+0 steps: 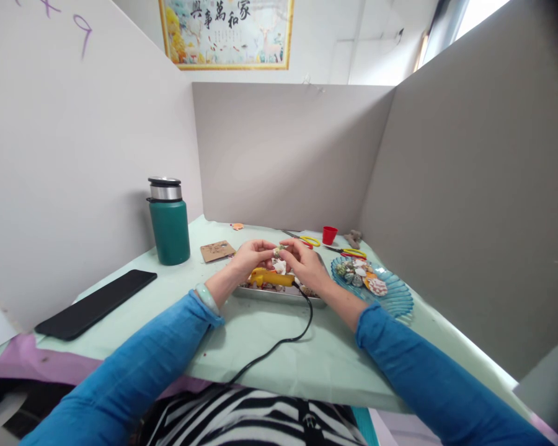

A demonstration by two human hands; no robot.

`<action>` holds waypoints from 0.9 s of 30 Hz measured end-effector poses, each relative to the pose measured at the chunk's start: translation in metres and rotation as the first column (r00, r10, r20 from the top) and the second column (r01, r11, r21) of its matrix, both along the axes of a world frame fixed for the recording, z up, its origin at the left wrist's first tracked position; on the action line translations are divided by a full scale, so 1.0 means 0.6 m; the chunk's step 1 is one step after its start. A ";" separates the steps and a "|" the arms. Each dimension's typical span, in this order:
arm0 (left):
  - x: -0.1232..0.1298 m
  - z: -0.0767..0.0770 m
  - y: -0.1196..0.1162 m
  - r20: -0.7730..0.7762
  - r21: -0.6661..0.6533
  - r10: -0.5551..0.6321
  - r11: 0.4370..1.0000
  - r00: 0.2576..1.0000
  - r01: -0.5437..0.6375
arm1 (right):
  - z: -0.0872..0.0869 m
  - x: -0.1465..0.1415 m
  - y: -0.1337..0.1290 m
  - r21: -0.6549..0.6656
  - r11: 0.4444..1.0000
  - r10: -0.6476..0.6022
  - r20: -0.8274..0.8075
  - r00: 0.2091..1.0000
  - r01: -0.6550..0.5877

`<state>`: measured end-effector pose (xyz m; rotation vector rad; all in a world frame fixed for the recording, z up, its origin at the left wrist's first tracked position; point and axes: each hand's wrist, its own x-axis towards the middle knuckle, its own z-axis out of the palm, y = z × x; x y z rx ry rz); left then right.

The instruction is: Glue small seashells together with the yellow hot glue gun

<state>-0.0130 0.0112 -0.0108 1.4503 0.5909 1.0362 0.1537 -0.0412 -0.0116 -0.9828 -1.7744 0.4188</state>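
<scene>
Above a metal tray (pixel 281 298), a small pale, greenish shell (pixel 278 251) is pinched between the fingertips of both hands. My left hand (pixel 253 257) grips it from the left, thumb and fingers closed. From the other side my right hand (pixel 302 260) closes on it, and the fingers partly cover it. Below them, a yellow hot glue gun (pixel 273 279) lies across the tray, its black cord (pixel 279 342) running to the table's front edge. White and brownish shell pieces lie in the tray around the gun. Right of my right hand, several shells (pixel 360 272) rest on a blue glass plate (pixel 397 297).
A green bottle (pixel 168 229) stands at the left, behind a black flat pad (pixel 100 303). A brown card (pixel 217 251) lies left of the tray. Behind are two pairs of scissors (pixel 309 241) and a red cup (pixel 329 235). Grey partitions (pixel 288 148) enclose three sides.
</scene>
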 end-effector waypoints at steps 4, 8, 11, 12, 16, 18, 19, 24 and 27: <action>-0.001 -0.001 0.001 0.008 -0.002 -0.012 1.000 1.000 0.012 | -0.001 0.000 0.000 0.018 1.000 -0.004 0.007 1.000 0.003; -0.001 0.000 -0.001 0.027 -0.001 -0.026 1.000 0.999 0.026 | -0.001 0.001 0.001 0.027 0.999 -0.018 0.017 1.000 0.017; 0.000 0.001 -0.002 0.033 -0.006 -0.035 0.999 0.999 0.035 | 0.001 0.000 0.000 0.028 0.999 -0.033 0.030 0.999 0.032; 0.000 0.001 -0.002 0.032 -0.010 -0.035 0.999 0.999 0.036 | 0.002 0.000 -0.001 0.030 0.999 -0.035 0.034 0.999 0.034; 0.000 0.001 -0.003 0.036 -0.012 -0.025 1.000 0.999 0.026 | 0.003 0.000 -0.002 0.043 0.999 -0.030 0.048 0.998 0.028; 0.001 0.001 -0.003 0.034 -0.010 -0.016 1.000 0.999 0.016 | 0.002 0.000 -0.002 0.055 0.998 -0.031 0.058 0.998 0.028; 0.001 0.001 -0.004 0.031 -0.012 -0.011 1.000 0.999 0.011 | 0.002 0.000 -0.001 0.064 0.998 -0.035 0.066 0.997 0.030; 0.001 0.006 -0.009 0.020 -0.024 -0.005 1.000 1.000 0.005 | 0.002 -0.002 -0.002 0.103 0.993 -0.073 0.106 0.992 0.062; 0.000 0.007 -0.009 0.013 -0.017 -0.006 1.000 1.000 0.006 | 0.001 -0.002 -0.001 0.153 0.985 -0.098 0.122 0.988 0.078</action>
